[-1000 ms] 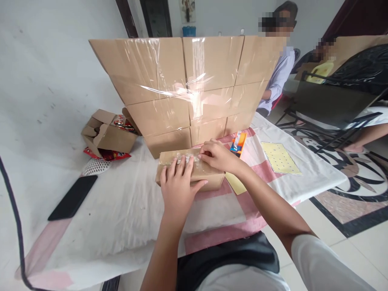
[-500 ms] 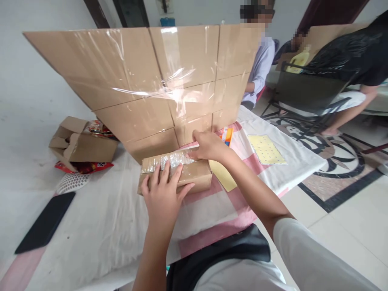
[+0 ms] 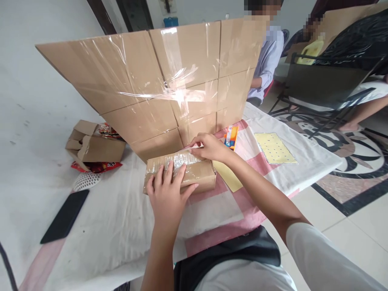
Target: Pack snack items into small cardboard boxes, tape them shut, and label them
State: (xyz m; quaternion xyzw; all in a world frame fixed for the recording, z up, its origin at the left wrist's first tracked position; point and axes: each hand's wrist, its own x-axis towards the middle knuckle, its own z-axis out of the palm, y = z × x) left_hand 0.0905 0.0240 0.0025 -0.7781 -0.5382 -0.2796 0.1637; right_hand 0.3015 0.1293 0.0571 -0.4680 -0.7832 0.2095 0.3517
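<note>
A small cardboard box [image 3: 200, 176] with shiny clear tape [image 3: 160, 163] across its top lies on the table in front of me. My left hand [image 3: 168, 186] rests on its top and near side, fingers spread. At the far edge of the box, my right hand [image 3: 209, 146] has thumb and forefinger pinched together at the tape; the tape's end is hard to make out under the fingertips. Behind the box stands a tall cardboard panel [image 3: 194, 52], creased into squares and covered with glossy clear tape.
An open carton [image 3: 101, 149] with red packets and a black phone-like slab [image 3: 65, 216] lie on the left. To the right are a yellow dotted sheet [image 3: 274, 147], a plain yellow sheet [image 3: 228, 176] and an orange-blue packet [image 3: 232, 137]. People sit beyond the table [image 3: 315, 159], near a chair [image 3: 327, 81].
The view has shifted slightly, so the scene sits further right. My right hand's fingers have drawn together into a pinch at the box's far edge. My left hand stays on the box.
</note>
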